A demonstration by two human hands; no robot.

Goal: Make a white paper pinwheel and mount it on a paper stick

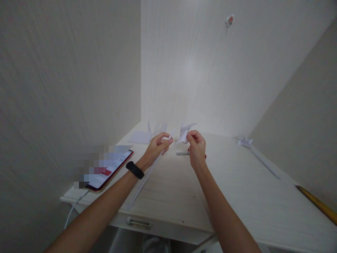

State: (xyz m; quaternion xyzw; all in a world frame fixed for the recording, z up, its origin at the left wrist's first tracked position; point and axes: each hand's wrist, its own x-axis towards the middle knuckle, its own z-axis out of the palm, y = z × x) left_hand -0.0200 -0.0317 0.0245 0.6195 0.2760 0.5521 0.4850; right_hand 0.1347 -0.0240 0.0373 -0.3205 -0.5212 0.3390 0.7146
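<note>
- left hand (pixel 158 144) pinched shut on a thin paper stick (pixel 147 174), held over the desk (pixel 237 196) middle
- right hand (pixel 196 146) closed on a folded pinwheel (pixel 184 135) just beside the stick tip
- scissors (pixel 183 153) right behind
- phone (pixel 109 172) at left edge
- 2nd pinwheel (pixel 244 142) near the back right

A phone (pixel 110 171) lies at the table's (pixel 237 196) nine o'clock edge (cable trailing off), a finished paper pinwheel (pixel 252 149) at two o'clock, scissors (pixel 183 153) near centre, paper sheets (pixel 140 137) at eleven o'clock.
</note>
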